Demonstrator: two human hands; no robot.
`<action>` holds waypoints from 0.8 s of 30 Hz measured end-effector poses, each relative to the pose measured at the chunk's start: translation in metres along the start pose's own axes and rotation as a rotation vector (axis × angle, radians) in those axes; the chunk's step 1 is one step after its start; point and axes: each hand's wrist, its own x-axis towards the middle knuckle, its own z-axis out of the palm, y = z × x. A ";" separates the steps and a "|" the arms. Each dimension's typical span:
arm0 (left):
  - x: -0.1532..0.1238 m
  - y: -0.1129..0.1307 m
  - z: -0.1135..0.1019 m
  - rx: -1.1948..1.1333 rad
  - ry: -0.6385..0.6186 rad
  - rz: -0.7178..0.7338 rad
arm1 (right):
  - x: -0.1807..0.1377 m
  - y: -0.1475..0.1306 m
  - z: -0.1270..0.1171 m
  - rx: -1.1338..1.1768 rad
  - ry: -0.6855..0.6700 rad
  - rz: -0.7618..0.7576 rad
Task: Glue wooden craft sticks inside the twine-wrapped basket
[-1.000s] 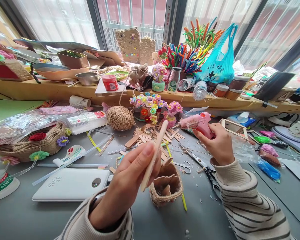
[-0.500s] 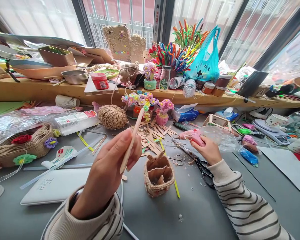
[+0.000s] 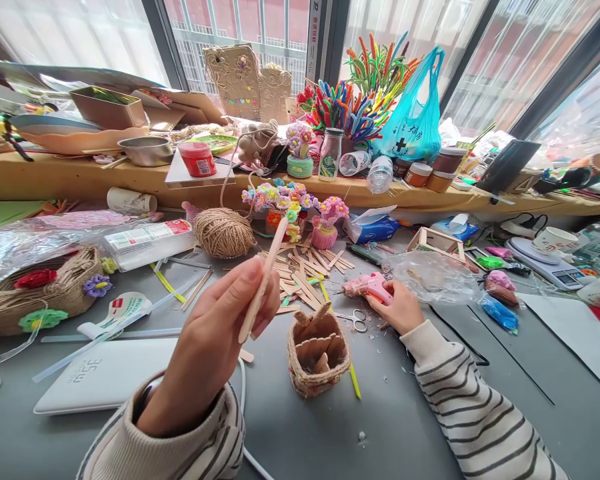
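My left hand (image 3: 230, 327) pinches a wooden craft stick (image 3: 264, 283), raised at a slant over the table. My right hand (image 3: 397, 307) is wrapped round the handle of a pink hot glue gun (image 3: 373, 287), its nozzle pointing left. Between my hands stands a small square twine-wrapped basket (image 3: 317, 350), with wooden pieces showing inside it. Behind it lies a loose heap of craft sticks (image 3: 305, 273). Small scissors (image 3: 359, 321) rest just left of my right hand.
A ball of twine (image 3: 224, 232) and a white power bank (image 3: 107, 377) are on the left. Pipe-cleaner flower pots (image 3: 325, 237) stand at the back. To the right are clear plastic wrap (image 3: 430, 273) and a scale (image 3: 545, 263). A crowded shelf (image 3: 265, 183) runs under the window.
My right hand has moved left and a little lower with the glue gun, and the large black-handled scissors no longer show. My left hand holds the stick almost still.
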 end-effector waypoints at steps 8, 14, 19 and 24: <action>0.002 0.006 -0.008 0.588 -0.098 0.093 | 0.000 -0.006 -0.021 0.133 0.072 -0.086; 0.002 0.009 -0.013 0.718 -0.374 0.111 | -0.001 -0.055 -0.100 0.397 0.075 -0.288; 0.002 0.008 -0.012 0.847 -0.458 0.165 | -0.001 -0.120 -0.161 0.505 -0.157 -0.558; 0.002 0.005 -0.012 0.904 -0.499 0.225 | 0.005 -0.148 -0.170 0.398 -0.383 -0.689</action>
